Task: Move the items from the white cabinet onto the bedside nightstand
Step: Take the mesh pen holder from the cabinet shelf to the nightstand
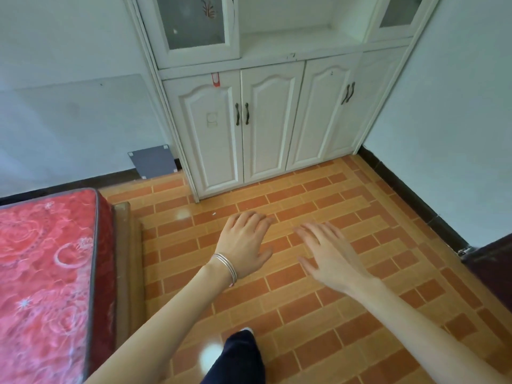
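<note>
The white cabinet (pixel 271 112) stands ahead against the far wall. Its lower doors with dark handles are closed, and its open middle shelf (pixel 293 40) shows nothing on it. My left hand (pixel 243 242), with thin silver bracelets at the wrist, reaches forward over the tiled floor, fingers spread, holding nothing. My right hand (pixel 329 253) is beside it, also spread and empty. Both hands are well short of the cabinet. No nightstand can be identified in the view.
A bed with a red flowered mattress (pixel 47 273) and wooden frame lies at the left. A grey board (pixel 152 162) leans on the wall left of the cabinet. Dark furniture (pixel 490 264) juts in at the right edge. Orange brick-pattern tiles (pixel 318 314) cover the floor.
</note>
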